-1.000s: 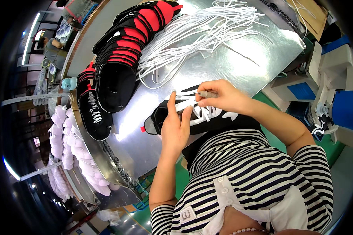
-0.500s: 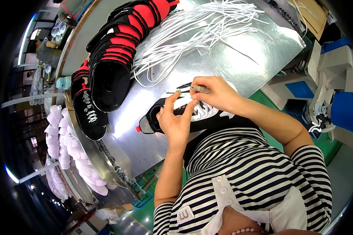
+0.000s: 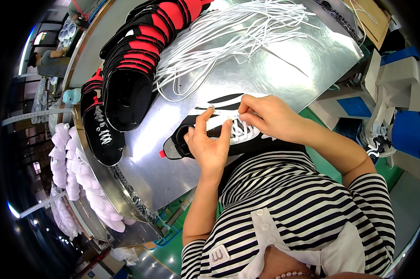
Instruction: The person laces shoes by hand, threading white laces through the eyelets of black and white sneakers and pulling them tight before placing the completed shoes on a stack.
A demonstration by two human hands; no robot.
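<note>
A black-and-white shoe upper (image 3: 238, 148) lies on its side on the metal table in front of me, its grey heel with a red tab toward the left. My left hand (image 3: 206, 148) grips the upper near its opening, thumb and index finger resting apart along the white eyelet strip. White shoelace (image 3: 241, 132) crosses the lower part of the lacing area. Over the strip, my right hand (image 3: 272, 120) pinches a white shoelace between thumb and fingers. Most of that lace is hidden by the fingers.
Nested black-and-red shoe uppers (image 3: 128, 95) stand at the far left, beside a laced black upper (image 3: 102, 135). A heap of loose white laces (image 3: 228, 44) spreads across the back of the metal table (image 3: 161, 179). White shoe parts (image 3: 86, 179) hang beyond its left edge.
My right hand has moved slightly right and turned over the strip. The small grey piece at its fingers no longer shows. My left hand stays in nearly the same place.
</note>
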